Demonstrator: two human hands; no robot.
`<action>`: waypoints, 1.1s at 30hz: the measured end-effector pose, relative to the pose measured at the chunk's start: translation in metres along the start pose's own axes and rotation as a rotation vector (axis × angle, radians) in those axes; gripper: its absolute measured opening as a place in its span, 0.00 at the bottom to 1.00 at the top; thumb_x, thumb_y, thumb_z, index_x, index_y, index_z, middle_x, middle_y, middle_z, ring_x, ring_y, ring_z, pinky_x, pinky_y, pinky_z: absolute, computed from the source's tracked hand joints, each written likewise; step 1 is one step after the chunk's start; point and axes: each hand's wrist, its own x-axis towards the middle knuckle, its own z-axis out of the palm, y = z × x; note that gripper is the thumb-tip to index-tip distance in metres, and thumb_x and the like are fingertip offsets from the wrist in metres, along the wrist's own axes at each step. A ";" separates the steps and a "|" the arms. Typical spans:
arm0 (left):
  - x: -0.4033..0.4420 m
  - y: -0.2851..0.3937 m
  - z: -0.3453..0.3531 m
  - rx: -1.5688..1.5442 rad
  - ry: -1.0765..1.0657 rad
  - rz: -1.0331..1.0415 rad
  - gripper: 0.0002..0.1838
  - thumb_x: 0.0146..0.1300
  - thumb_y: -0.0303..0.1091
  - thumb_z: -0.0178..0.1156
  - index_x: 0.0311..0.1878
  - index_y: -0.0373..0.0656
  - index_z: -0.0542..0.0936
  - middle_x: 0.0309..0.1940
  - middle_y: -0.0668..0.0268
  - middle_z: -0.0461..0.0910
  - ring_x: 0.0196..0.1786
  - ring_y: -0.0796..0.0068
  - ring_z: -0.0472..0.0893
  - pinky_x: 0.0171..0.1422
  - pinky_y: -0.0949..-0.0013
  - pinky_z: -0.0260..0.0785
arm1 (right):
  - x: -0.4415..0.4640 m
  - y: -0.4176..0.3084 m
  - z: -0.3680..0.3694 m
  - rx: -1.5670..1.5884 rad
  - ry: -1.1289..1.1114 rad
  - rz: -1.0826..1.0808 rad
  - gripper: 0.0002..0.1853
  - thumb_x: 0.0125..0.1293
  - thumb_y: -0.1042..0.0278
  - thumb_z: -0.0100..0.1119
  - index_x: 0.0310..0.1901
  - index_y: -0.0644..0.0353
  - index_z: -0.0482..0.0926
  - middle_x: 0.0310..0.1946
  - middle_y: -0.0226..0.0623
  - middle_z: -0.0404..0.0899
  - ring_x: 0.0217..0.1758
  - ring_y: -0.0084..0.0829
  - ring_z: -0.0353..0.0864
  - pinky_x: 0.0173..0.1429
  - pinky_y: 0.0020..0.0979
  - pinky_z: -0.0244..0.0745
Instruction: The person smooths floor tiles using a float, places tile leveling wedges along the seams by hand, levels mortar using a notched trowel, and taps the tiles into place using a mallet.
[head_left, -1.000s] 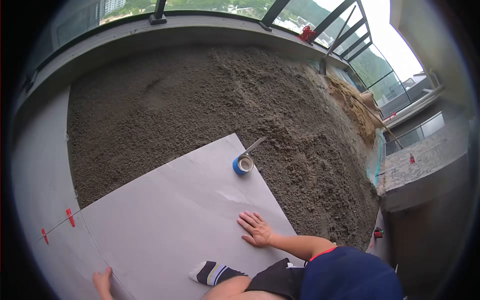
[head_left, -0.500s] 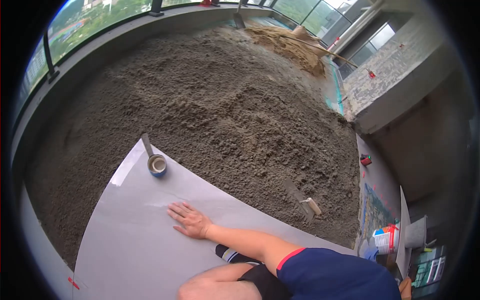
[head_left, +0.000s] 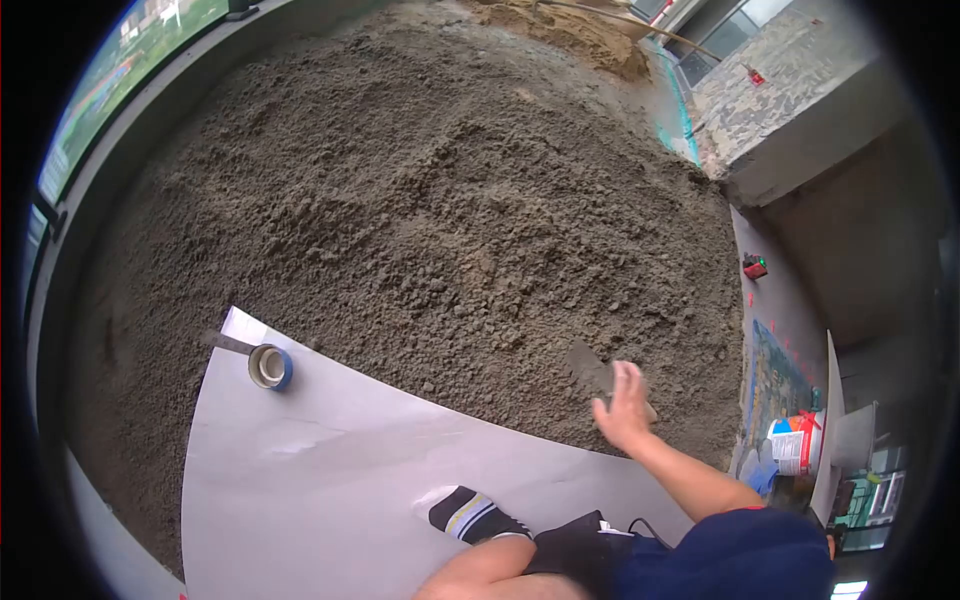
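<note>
My right hand is stretched over the handle end of a plastering trowel that lies on rough grey mortar. The thumb is apart from the slightly blurred fingers. Part of the pale trowel handle shows beside the hand, which hides the rest; whether they touch is hard to see. Below lies a large light-grey tile-like sheet with a pointed corner. Near that corner rests a blue-rimmed round object, like a tape roll, beside a grey flat strip. My left hand is out of view.
My socked foot rests on the sheet. At right stand a white and red bucket and a small red device with a green light. Sand is heaped at the back. A low ledge runs along the window.
My right hand has lifted off the sheet and swung right to the trowel. The view has shifted, so the window and sand pile sit higher in the picture.
</note>
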 end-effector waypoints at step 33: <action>-0.011 0.383 -0.083 -0.597 -0.062 0.608 0.31 0.64 0.39 0.61 0.66 0.34 0.66 0.66 0.47 0.64 0.72 0.41 0.61 0.76 0.45 0.55 | 0.190 -0.223 0.051 0.681 -1.218 -0.146 0.26 0.69 0.39 0.59 0.40 0.60 0.79 0.24 0.25 0.71 0.24 0.19 0.67 0.28 0.28 0.66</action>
